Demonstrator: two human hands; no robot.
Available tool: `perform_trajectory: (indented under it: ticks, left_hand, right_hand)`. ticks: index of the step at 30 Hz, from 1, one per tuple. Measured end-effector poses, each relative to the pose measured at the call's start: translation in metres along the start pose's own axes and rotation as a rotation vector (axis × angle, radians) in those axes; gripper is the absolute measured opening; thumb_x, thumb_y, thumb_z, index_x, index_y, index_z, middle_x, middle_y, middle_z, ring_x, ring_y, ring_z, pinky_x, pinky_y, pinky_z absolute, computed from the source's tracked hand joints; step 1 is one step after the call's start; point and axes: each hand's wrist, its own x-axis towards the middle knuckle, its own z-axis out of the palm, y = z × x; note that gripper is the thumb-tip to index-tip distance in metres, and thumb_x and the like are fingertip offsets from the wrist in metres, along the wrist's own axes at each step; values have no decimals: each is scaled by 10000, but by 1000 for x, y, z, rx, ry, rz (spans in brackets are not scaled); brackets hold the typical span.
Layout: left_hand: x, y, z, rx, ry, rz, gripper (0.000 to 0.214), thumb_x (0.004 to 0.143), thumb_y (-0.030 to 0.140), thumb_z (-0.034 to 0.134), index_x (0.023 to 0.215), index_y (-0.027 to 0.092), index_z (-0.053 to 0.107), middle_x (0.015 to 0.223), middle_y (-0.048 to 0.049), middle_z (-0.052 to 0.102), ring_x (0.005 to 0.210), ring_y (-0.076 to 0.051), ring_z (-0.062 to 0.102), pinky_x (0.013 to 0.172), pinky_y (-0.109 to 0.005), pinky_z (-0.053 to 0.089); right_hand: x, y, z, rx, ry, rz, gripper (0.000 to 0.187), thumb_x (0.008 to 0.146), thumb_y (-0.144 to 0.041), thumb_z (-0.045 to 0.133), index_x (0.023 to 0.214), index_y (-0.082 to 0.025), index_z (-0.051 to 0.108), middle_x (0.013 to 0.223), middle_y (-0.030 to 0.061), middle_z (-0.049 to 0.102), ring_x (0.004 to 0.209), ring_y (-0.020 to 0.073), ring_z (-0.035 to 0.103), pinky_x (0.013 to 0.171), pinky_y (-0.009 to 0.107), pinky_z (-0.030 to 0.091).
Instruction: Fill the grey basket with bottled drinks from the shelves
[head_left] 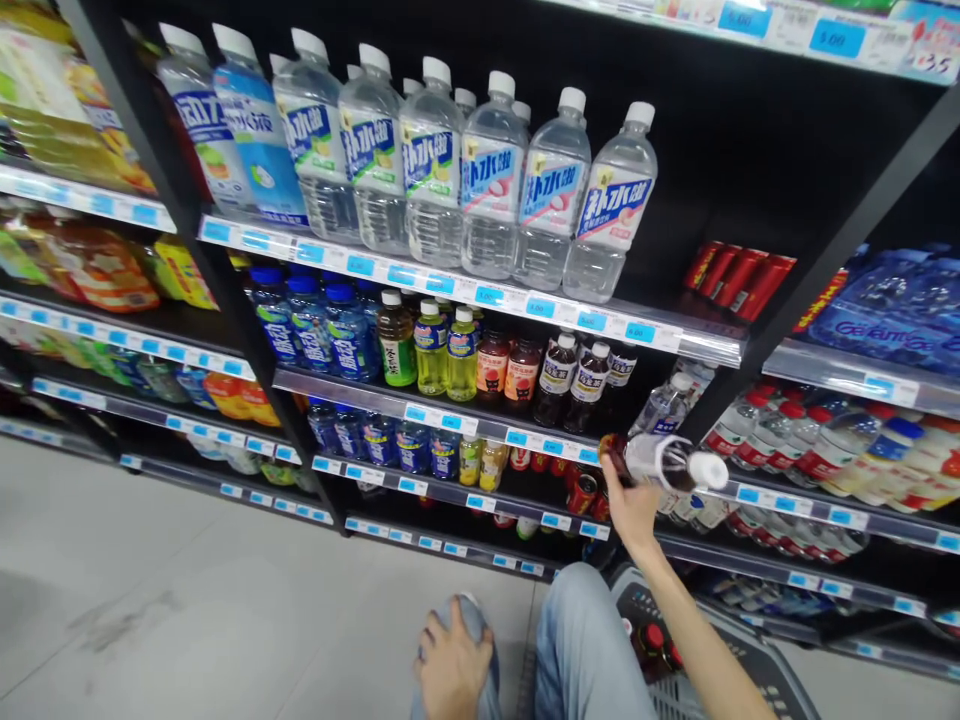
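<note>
Your right hand (pixel 634 505) is closing its fingers around the lower part of a dark-filled plastic bottle with a white cap and pale label (pixel 660 462). The bottle is lying nearly sideways in your grip, cap pointing right, in front of the black metal shelving (pixel 892 150). Your left hand (pixel 454 660) is resting, fingers somewhat spread, on your light-blue denim knee. Below your right forearm, a grey plastic basket (pixel 776 665) is holding dark, red-capped bottles (pixel 654 637).
</note>
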Motion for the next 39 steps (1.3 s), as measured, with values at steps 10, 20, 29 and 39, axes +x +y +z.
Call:
perform_trajectory:
  ticks: [10, 20, 29, 39]
  left_hand:
    - [-6, 9, -28, -81, -82, 40, 638, 944, 454, 567, 1478, 105, 569, 1373, -295, 592, 1176, -408, 623, 917, -503, 518]
    - [-11, 18, -39, -135, -132, -10, 706, 916, 492, 620, 1505, 115, 522, 1432, -293, 531, 1246, -414, 586, 953, -503, 515]
    - [-13, 20, -38, -159, -167, -16, 757, 919, 517, 632, 1551, 130, 478, 1468, -294, 495, 1277, -432, 568, 990, -522, 508]
    - [-39, 26, -36, -412, -163, 589, 607, 911, 265, 636, 1503, 179, 529, 1587, -177, 479, 1477, -332, 458, 1211, -500, 420]
  right_hand:
    - [-191, 48, -69, 450, -445, 500, 434, 710, -565, 848, 977, -272, 670, 840, 106, 776, 766, 354, 774, 781, 586, 661]
    - [-199, 46, -71, 642, -382, 830, 551, 763, -603, 833, 1109, -273, 560, 832, 13, 724, 609, 264, 735, 545, 435, 647]
    - [-199, 53, -67, 659, -350, 865, 588, 785, -632, 799, 1170, -277, 531, 899, 28, 740, 762, 312, 783, 615, 464, 658]
    - [-198, 53, -60, 603, -348, 811, 629, 699, -524, 883, 1140, -273, 511, 999, 14, 721, 773, 255, 767, 741, 449, 661]
